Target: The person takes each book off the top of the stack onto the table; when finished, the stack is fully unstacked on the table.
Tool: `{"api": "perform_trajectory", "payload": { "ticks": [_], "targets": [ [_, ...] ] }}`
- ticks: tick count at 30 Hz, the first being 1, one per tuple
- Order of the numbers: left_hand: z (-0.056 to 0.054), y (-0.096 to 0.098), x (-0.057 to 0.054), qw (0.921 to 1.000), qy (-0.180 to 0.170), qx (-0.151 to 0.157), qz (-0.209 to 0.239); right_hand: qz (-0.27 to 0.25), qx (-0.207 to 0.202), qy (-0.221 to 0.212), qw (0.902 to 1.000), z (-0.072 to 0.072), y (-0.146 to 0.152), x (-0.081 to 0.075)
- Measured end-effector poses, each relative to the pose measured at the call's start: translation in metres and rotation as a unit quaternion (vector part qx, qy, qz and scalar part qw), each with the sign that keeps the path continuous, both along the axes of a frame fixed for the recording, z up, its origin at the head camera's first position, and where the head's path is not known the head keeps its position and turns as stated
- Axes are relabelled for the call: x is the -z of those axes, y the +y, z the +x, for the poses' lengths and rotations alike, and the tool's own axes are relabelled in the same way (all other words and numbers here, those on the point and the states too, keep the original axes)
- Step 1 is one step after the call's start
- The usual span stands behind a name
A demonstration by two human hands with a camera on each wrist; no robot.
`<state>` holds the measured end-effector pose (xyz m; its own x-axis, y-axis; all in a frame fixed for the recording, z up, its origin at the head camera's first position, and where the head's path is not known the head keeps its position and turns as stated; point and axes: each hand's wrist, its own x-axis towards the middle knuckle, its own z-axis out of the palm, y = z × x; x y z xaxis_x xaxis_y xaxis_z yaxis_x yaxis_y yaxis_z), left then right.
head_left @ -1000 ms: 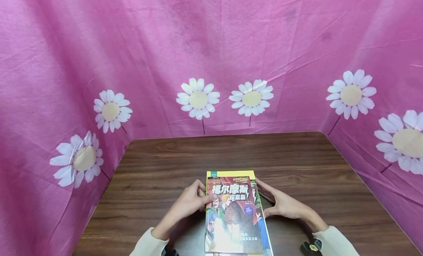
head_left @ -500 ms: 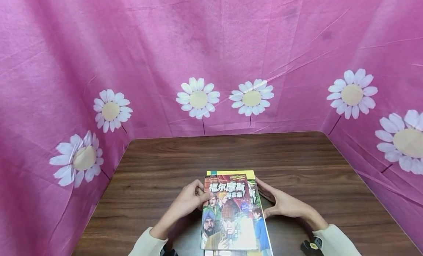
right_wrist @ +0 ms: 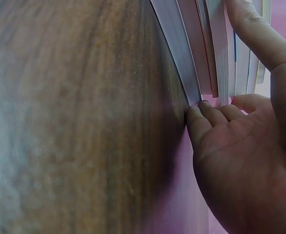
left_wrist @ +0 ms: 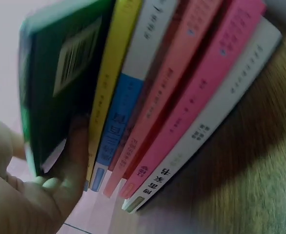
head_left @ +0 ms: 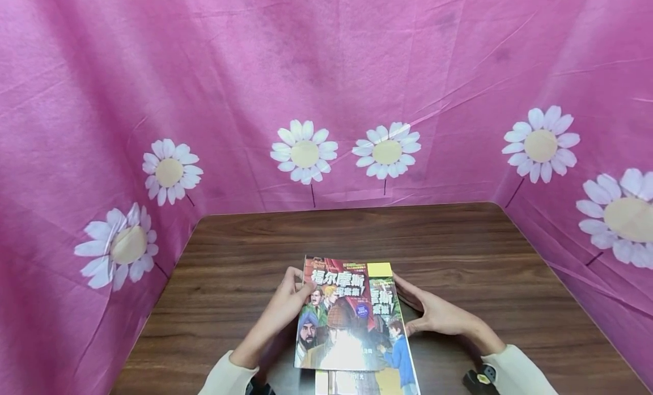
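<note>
My left hand [head_left: 283, 304] grips the upper left side of a comic-style paperback book [head_left: 331, 313] with a red top and illustrated figures. That book is lifted and shifted left over a pile of books [head_left: 403, 355]. In the left wrist view, the held book's green back cover [left_wrist: 79, 53] with a barcode angles away from the spines below, which are yellow, blue-white, pink and white. My right hand [head_left: 439, 313] touches the pile's right side, thumb and fingers spread apart. The right wrist view shows those fingers [right_wrist: 221, 114] against the page edges, near the tabletop.
The books lie at the near middle of a brown wood-grain table [head_left: 245, 247]. A pink cloth [head_left: 347, 60] printed with white daisies hangs around the back and both sides. Dark wrist straps show by the pale sleeves [head_left: 515, 372].
My left hand has slid the top book to the left and raised it, uncovering more of the book beneath. The right hand has stayed at the pile's right side.
</note>
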<state>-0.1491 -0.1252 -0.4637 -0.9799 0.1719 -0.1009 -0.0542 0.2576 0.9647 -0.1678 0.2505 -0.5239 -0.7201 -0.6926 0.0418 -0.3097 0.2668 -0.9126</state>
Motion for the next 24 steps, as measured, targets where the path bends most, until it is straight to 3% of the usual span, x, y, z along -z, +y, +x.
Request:
{"api": "perform_trajectory", "payload": {
  "ticks": [7, 10, 18, 24],
  "targets": [
    [-0.002, -0.003, 0.0, 0.996, -0.034, -0.021, 0.081, -0.003, -0.003, 0.004, 1.0, -0.002, 0.001, 0.002],
    [-0.003, -0.004, 0.0, 0.9951, -0.039, -0.02, 0.089, 0.0, -0.001, 0.009, 1.0, -0.001, 0.001, 0.003],
    [-0.006, -0.012, -0.002, 0.9892, -0.045, 0.027, 0.137, 0.006, 0.005, 0.013, 0.9999, 0.0, 0.0, 0.002],
    [-0.016, -0.02, -0.005, 0.9822, -0.041, 0.004, 0.183, 0.013, 0.006, 0.01, 0.9999, -0.001, 0.001, 0.001]
  ]
}}
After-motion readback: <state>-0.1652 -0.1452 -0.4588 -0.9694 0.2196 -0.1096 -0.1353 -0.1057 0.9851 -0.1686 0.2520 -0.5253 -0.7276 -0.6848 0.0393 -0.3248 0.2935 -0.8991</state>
